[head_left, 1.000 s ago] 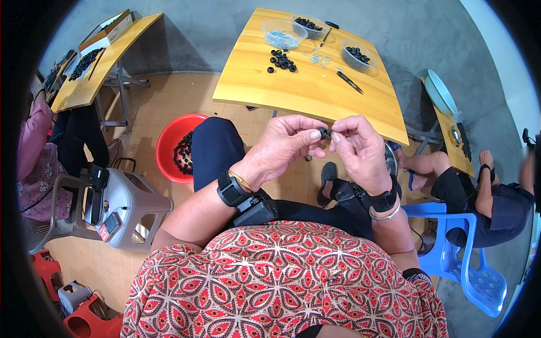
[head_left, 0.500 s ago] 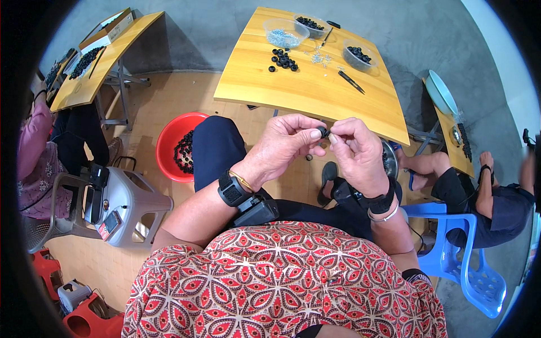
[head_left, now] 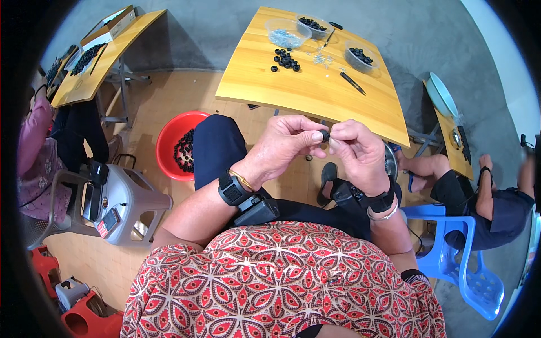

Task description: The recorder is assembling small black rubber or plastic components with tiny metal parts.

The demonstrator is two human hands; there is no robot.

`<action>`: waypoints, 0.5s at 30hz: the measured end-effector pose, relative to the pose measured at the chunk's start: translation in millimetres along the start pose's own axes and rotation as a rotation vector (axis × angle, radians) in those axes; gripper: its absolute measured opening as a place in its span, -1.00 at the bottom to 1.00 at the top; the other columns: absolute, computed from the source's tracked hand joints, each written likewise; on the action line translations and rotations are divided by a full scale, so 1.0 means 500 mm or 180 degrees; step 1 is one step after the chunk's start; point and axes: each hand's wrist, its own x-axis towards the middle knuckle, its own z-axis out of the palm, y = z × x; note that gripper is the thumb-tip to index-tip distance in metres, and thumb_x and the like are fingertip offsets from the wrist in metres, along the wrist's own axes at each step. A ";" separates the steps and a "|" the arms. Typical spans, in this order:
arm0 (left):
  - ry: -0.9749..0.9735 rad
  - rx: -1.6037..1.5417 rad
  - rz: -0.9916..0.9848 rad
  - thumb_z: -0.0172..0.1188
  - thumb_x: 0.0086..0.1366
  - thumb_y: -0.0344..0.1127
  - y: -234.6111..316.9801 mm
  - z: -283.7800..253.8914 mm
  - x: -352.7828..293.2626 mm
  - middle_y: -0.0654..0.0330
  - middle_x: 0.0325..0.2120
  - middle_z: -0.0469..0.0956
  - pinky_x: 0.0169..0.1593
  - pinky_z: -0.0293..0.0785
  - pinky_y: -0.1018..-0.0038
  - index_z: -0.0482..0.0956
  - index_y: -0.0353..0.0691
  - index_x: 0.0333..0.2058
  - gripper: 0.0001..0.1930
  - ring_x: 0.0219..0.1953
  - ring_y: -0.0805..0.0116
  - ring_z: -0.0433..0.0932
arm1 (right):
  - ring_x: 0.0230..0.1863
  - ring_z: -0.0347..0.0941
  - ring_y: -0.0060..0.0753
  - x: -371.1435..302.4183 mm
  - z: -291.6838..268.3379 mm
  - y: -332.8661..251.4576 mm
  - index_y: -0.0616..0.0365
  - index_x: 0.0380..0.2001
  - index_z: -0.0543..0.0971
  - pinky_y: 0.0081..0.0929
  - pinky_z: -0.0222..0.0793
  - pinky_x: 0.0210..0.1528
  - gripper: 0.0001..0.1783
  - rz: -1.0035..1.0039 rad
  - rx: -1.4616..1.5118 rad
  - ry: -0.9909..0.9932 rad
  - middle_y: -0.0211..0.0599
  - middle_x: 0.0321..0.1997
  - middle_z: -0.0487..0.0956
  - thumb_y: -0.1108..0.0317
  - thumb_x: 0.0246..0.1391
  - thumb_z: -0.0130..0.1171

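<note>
Between the thumb and forefinger of my left hand (head_left: 276, 145) is a small round black part (head_left: 325, 136), held above my lap just short of the table edge. My right hand (head_left: 362, 151) meets it from the other side, thumb and forefinger pinched together at the part. Whatever those right fingertips hold is too small to make out. On the wooden table (head_left: 248, 79) lies a loose group of similar black parts (head_left: 286, 59). Beside them are a scatter of tiny pale pieces (head_left: 321, 58) and a black pen-like tool (head_left: 353, 83).
Clear plastic bowls (head_left: 274, 34) stand at the table's far side. A red basin (head_left: 164, 147) with black parts sits on the floor at left, and a metal bowl (head_left: 390, 160) is by my right hand. Other people sit left and right, near a grey stool (head_left: 132, 197) and blue chair (head_left: 445, 225).
The black part has turned slightly in my left fingers and shows more of itself. My right fingertips have shifted a little against it. The view has moved very slightly.
</note>
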 end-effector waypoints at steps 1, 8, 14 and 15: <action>-0.0047 -0.0035 0.0000 0.06 0.11 -0.46 0.001 0.000 0.000 0.10 -0.41 0.51 -0.33 0.49 0.54 0.46 -0.35 -0.29 -0.83 -0.46 0.37 0.52 | -0.45 0.33 -0.61 0.000 -0.002 0.000 0.25 -0.47 0.40 -0.70 0.26 -0.40 -0.88 -0.0041 0.0003 -0.0027 -0.34 -0.47 0.41 0.66 -0.14 0.04; -0.0235 -0.0111 0.0023 0.05 0.12 -0.46 0.004 0.003 -0.004 0.09 -0.41 0.50 -0.33 0.50 0.54 0.46 -0.34 -0.30 -0.84 -0.45 0.37 0.52 | -0.45 0.30 -0.63 -0.002 -0.010 0.006 0.26 -0.48 0.40 -0.71 0.24 -0.42 -0.91 -0.0206 0.0001 -0.0233 -0.36 -0.46 0.40 0.64 -0.12 0.05; -0.0194 -0.0044 -0.0139 0.06 0.11 -0.46 0.002 0.002 -0.001 0.11 -0.40 0.50 -0.33 0.50 0.55 0.44 -0.35 -0.27 -0.81 -0.47 0.39 0.51 | -0.46 0.30 -0.64 -0.002 -0.003 -0.013 0.26 -0.46 0.36 -0.72 0.25 -0.43 -0.88 0.0246 0.0259 -0.0163 -0.35 -0.45 0.38 0.65 -0.12 0.03; -0.0158 -0.0067 -0.0137 0.07 0.10 -0.46 0.003 0.003 -0.001 0.11 -0.40 0.49 -0.34 0.50 0.55 0.44 -0.35 -0.27 -0.81 -0.47 0.39 0.51 | -0.47 0.30 -0.65 -0.002 -0.006 -0.012 0.26 -0.47 0.36 -0.72 0.25 -0.44 -0.88 0.0337 0.0336 -0.0204 -0.35 -0.45 0.38 0.66 -0.12 0.03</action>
